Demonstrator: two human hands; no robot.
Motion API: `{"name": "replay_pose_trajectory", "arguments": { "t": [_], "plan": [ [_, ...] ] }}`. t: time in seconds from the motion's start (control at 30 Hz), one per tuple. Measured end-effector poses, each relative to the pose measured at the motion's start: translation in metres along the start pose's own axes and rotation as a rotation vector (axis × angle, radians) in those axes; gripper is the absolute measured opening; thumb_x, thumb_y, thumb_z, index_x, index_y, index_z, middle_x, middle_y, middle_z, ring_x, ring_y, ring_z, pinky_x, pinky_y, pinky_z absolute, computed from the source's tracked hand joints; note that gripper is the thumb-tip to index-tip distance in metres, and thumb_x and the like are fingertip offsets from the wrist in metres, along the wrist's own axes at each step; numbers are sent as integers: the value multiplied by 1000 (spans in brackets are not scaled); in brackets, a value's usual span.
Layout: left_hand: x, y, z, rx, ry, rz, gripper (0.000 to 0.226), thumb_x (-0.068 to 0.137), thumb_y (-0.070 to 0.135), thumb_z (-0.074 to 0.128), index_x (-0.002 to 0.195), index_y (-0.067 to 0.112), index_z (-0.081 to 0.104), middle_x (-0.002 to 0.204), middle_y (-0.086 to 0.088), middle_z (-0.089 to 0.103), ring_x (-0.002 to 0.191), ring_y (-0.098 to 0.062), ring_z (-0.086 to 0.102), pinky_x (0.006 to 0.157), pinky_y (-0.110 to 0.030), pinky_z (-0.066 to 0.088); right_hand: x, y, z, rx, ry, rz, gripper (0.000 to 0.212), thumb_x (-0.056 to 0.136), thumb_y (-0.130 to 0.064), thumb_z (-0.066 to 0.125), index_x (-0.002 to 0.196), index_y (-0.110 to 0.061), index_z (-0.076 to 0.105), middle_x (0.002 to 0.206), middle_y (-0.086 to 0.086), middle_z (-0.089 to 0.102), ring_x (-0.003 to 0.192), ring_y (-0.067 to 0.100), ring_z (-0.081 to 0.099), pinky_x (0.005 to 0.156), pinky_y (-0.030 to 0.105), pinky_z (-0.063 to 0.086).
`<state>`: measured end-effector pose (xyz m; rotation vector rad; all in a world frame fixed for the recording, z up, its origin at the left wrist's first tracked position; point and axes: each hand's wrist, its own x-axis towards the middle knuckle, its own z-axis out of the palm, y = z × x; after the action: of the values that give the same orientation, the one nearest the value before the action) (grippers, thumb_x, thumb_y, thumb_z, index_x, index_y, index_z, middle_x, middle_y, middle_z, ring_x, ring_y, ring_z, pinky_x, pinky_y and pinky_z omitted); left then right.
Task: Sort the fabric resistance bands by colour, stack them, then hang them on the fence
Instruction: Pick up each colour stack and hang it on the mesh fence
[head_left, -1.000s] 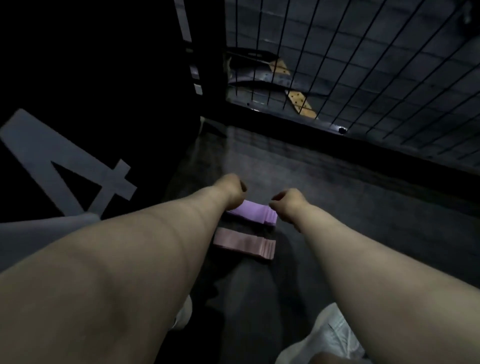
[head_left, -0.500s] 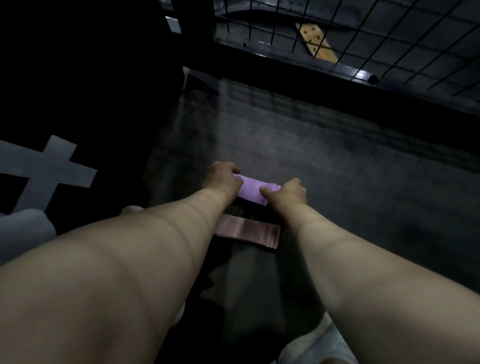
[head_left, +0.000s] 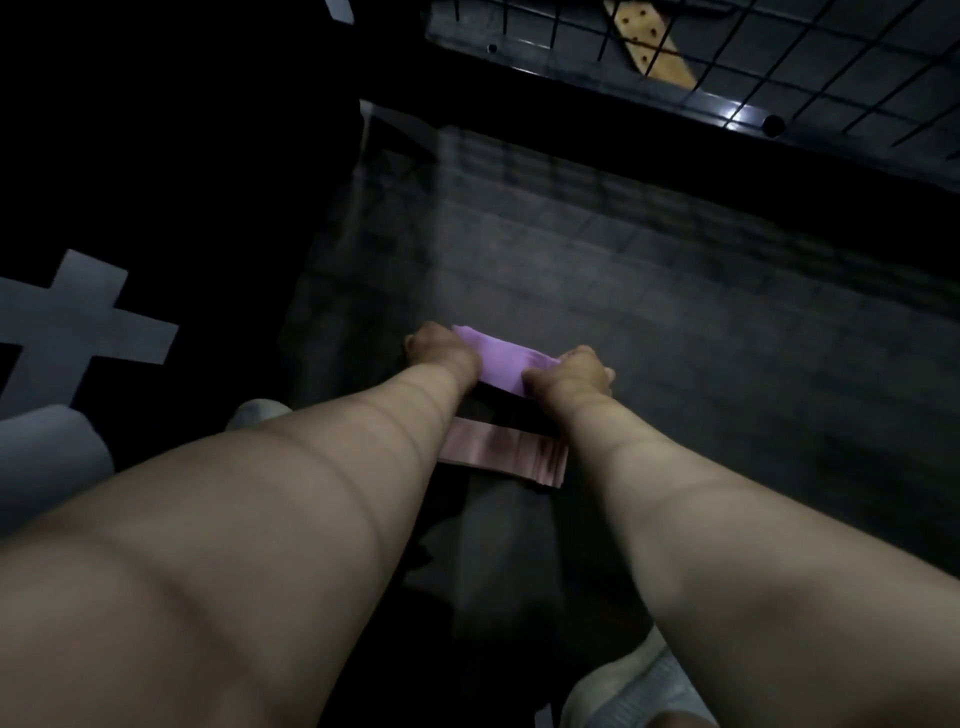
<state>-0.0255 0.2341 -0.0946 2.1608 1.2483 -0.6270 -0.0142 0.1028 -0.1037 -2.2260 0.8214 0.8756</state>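
- Head view: two bare forearms were shown reaching down towards a dimly lit, dark floor.
- A stack of purple bands was held between both hands, apparently raised just off the floor, with a dark shadow seen beneath it.
- The left hand was closed on the stack's left end and the right hand on its right end. Each grip was pinching the fabric.
- A second stack, of pink bands, was laid flat on the floor, nearer the person and apart from the purple one.
- Sorting and stacking were judged done for these two colours, since each pile was shown in one colour only.
- Hanging was judged not yet begun: no band was seen on the wire fence, which was set well apart from the hands at the top of the view.
- The fingers of both hands were mostly hidden behind the knuckles and under the fabric, so the exact hold could not be made out.
- The bands in each stack could not be counted, and part of the pink stack was covered by the left forearm.
- The fence was cut off by the frame; whether other bands lay out of view could not be told.
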Motion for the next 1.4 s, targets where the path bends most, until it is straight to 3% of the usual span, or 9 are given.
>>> {"name": "replay_pose_trajectory", "arguments": {
  "t": [0.3, 0.4, 0.5, 0.67, 0.77, 0.83, 1.03, 1.17, 1.4],
  "plan": [
    [-26, 10, -35, -200, -154, 216, 33, 84, 20, 71, 114, 7, 64, 115, -12, 68, 105, -24, 65, 80, -23, 45, -24, -1, -21, 215, -93, -113, 35, 80, -6, 69, 113, -10, 56, 112, 13, 63, 101, 30, 61, 97, 38, 51],
    [-49, 30, -67, -227, -186, 322, 22, 86, 24, 68, 104, 11, 63, 98, -7, 65, 89, -21, 62, 67, -21, 42, -41, -8, -46, 255, -190, -122, 32, 80, -6, 74, 110, -2, 62, 99, 18, 69, 81, 29, 67, 71, 35, 59],
    [-82, 55, -103, -275, -212, 433, 12, 86, 23, 65, 84, 14, 58, 79, -5, 62, 66, -17, 59, 60, -32, 54, -74, -23, -78, 253, -263, -197, 34, 86, -11, 73, 116, -3, 59, 86, 15, 67, 60, 18, 58, 41, 17, 42],
    [-148, 88, -174, -219, -143, 638, 11, 81, 22, 63, 88, 14, 61, 76, -2, 64, 60, -10, 61, 46, -21, 50, -132, -55, -137, 229, -182, -676, 72, 71, -9, 83, 134, -18, 51, 134, 1, 56, 120, 14, 54, 85, 17, 46],
    [-191, 99, -219, -271, -88, 681, 15, 80, 26, 65, 87, 13, 61, 75, -4, 65, 61, -15, 63, 47, -20, 50, -180, -69, -172, 42, -113, -912, 103, 51, -50, 88, 139, -41, 36, 138, -11, 53, 128, 12, 51, 107, 34, 43],
    [-225, 100, -246, -324, -105, 716, 16, 83, 25, 66, 87, 11, 61, 69, -3, 61, 54, -14, 59, 42, -18, 44, -213, -76, -194, -4, -13, -1013, 118, 47, -69, 80, 145, -41, 23, 143, -11, 49, 132, 13, 47, 111, 38, 39],
    [-312, 83, -315, -451, -167, 863, 14, 80, 18, 63, 70, 10, 60, 61, -6, 60, 50, -16, 59, 50, -23, 50, -324, -75, -261, -22, 167, -1126, 69, 55, -65, 68, 113, -36, 43, 107, -17, 61, 104, 8, 60, 92, 39, 53],
    [-351, 69, -335, -605, -306, 862, 15, 81, 15, 59, 68, 8, 62, 48, -1, 55, 37, -12, 51, 42, -18, 41, -368, -70, -284, -62, 132, -1165, 71, 71, -49, 79, 121, -28, 33, 112, -16, 55, 106, 6, 59, 89, 30, 53],
    [-372, 76, -332, -718, -581, 817, 14, 87, 10, 54, 75, 10, 60, 62, -5, 55, 50, -16, 51, 47, -21, 46, -376, -59, -300, 5, 49, -1170, 28, 93, -29, 64, 114, -21, 47, 111, -5, 57, 100, 4, 58, 78, 21, 48]
  ]
}}
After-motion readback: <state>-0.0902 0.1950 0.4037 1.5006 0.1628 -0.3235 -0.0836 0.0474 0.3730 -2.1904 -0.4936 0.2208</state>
